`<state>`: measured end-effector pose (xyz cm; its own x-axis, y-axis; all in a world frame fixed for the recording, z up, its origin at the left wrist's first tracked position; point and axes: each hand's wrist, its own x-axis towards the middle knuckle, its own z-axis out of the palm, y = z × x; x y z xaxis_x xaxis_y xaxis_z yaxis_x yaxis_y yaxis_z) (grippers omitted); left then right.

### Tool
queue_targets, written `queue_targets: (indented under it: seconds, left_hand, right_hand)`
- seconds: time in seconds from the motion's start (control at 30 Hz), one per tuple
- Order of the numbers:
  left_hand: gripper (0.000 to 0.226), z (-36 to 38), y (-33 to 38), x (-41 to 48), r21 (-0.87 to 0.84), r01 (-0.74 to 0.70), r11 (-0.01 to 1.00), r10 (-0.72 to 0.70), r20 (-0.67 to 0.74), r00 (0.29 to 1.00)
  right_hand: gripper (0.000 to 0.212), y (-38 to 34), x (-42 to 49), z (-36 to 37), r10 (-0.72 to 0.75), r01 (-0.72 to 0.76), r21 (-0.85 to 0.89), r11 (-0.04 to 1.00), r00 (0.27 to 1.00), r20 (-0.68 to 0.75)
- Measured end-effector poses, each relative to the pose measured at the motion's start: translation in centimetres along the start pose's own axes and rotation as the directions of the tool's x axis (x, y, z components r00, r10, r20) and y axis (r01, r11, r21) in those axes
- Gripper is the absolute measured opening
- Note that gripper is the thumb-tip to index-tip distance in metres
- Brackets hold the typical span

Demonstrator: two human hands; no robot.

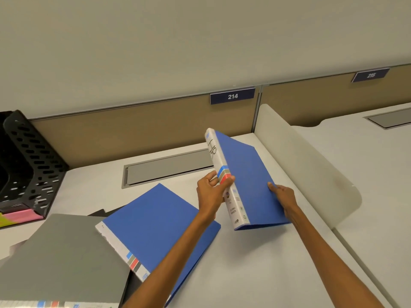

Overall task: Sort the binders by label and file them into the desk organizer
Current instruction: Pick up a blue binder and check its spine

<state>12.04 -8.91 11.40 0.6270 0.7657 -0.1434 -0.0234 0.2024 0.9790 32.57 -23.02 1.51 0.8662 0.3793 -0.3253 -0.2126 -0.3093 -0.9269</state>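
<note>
Head view, and the HR binder [244, 172] is up off the tabletop [266, 263], held between both hands, tilted with its white spine turned towards the camera and "HR" handwritten near the top. The left hand [211, 192] is clamped on the spine, thumb laid across the coloured stripes and fingers curled round the far side. The right hand [283, 196] pinches the open edge of the blue cover, thumb on the front face and the rest of the fingers hidden behind it.

It looks like a slim binder with a stiff board cover: light, rigid enough to carry by one edge, nothing fragile about it. The cover seems smooth, so it could slide in a loose pinch. The spine is the place to hold it, since that keeps the covers from flapping open.

The black mesh desk organizer [33, 165] stands at the far left against the partition, well apart from the binder, with something pink and yellow lying in its base. Between them a second blue binder [160, 218] lies flat on the tabletop, under the left forearm, and its near corner overlaps a grey folder [62, 258]. The label is read, I'd say, so a long carry to the left comes next.
</note>
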Motion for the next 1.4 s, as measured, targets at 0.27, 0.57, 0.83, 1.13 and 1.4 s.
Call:
queue_targets:
  seconds: [0.27, 0.57, 0.83, 1.13, 1.4]
  left_hand:
    - [0.044, -0.7, -4.2, 3.6, 0.023, 0.095, 0.995, -0.096, 0.091, 0.991]
    - [0.035, 1.3, -9.5, 7.3, 0.146, 0.170, 0.974, -0.187, 0.112, 0.976]
    - [0.072, 2.0, -14.0, 8.2, 0.536, 0.072, 0.841, -0.242, 0.254, 0.936]
    - [0.063, 0.5, -11.2, 6.0, 0.524, 0.032, 0.851, -0.139, 0.168, 0.976]
    - [0.052, -5.6, -8.7, 4.1, 0.412, 0.018, 0.911, 0.008, -0.062, 0.998]
  right_hand:
    - [0.039, -3.3, 1.9, -2.5, -0.188, 0.169, -0.261, 0.951, 0.981, -0.047]
    - [0.076, -1.4, 4.7, -3.2, -0.223, 0.166, -0.649, 0.742, 0.975, -0.005]
    - [0.078, 3.8, 4.8, -0.9, -0.067, 0.214, -0.812, 0.543, 0.975, 0.213]
    - [0.059, 2.1, 2.3, 2.6, -0.191, 0.268, -0.723, 0.637, 0.963, 0.189]
    - [0.046, 0.3, -2.2, 10.2, -0.318, 0.410, -0.571, 0.711, 0.912, 0.259]
